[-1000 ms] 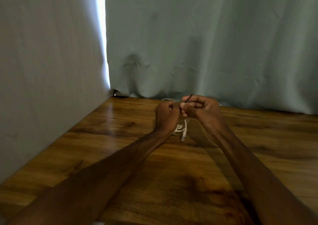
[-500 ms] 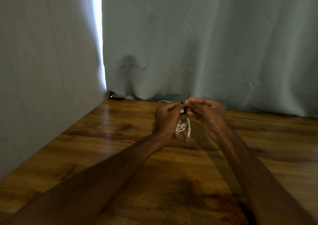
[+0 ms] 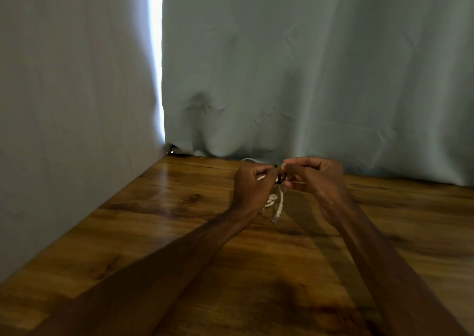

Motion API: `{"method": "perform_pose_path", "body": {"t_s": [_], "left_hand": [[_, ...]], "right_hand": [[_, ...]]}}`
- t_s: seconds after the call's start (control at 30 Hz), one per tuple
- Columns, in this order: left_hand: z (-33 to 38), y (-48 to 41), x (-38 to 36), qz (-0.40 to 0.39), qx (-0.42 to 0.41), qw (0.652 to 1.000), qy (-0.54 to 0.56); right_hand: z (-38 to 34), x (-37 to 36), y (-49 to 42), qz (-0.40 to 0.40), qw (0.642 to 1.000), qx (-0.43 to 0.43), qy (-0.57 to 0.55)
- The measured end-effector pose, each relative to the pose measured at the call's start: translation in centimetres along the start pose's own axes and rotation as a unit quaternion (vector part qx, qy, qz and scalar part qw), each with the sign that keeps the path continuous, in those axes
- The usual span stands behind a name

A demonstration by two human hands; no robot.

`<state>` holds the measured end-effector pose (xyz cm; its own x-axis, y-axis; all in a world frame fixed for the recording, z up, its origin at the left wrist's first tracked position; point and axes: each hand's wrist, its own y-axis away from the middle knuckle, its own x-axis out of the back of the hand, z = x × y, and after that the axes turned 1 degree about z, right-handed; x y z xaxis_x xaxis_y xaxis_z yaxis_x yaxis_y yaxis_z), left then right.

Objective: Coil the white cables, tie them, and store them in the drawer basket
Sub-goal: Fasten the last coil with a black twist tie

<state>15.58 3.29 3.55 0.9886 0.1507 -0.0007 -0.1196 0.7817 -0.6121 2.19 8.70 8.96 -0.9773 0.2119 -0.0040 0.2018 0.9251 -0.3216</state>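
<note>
1. Just right of the frame's centre, above the wooden surface point(image 3: 179, 207), the left grip point(image 3: 252, 184) is clenched round the coiled white cable point(image 3: 274, 200). A few loops show below its fingers. The cable's plug point(image 3: 276, 213) hangs down towards the surface, though I cannot tell whether it touches.
2. Beside the left thumb, the right grip point(image 3: 315, 179) pinches a thin black tie point(image 3: 280, 180) between thumb and forefinger. The tie sits at the top of the coil, partly hidden by the fingertips.
3. The step in hand looks like the tying. It probably goes best if the left grip squeezes all the loops into one tight bundle, so the tie closes round every strand and none slips free.
4. The tie's ends should be twisted round each other close against the bundle. They want to be snug enough to hold, but not so hard that the cable kinks.
5. The hanging plug end is best laid along the coil before the last twist, or it may catch later.
6. The tie is small and likely to slip from the fingertips. Working low over the surface, as now, keeps any drop short.
7. No drawer basket shows in the frame, only pale curtain point(image 3: 282, 79) behind the surface, so storing is not yet done.
</note>
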Motion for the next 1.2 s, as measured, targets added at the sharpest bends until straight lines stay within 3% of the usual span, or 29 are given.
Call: {"method": "perform_pose_path", "body": {"t_s": [0.43, 0.7, 1.2], "left_hand": [[-0.3, -0.38, 0.18, -0.013, 0.001, 1.0, 0.014], [-0.28, -0.26, 0.11, -0.065, -0.002, 0.997, 0.039], [-0.58, -0.69, 0.11, -0.05, 0.012, 0.998, 0.036]], "right_hand": [[-0.19, 0.26, 0.11, -0.016, 0.999, -0.05, 0.012], [-0.21, 0.45, -0.05, -0.011, 0.998, -0.054, -0.003], [0.01, 0.54, -0.43, -0.019, 0.998, -0.059, 0.002]]}}
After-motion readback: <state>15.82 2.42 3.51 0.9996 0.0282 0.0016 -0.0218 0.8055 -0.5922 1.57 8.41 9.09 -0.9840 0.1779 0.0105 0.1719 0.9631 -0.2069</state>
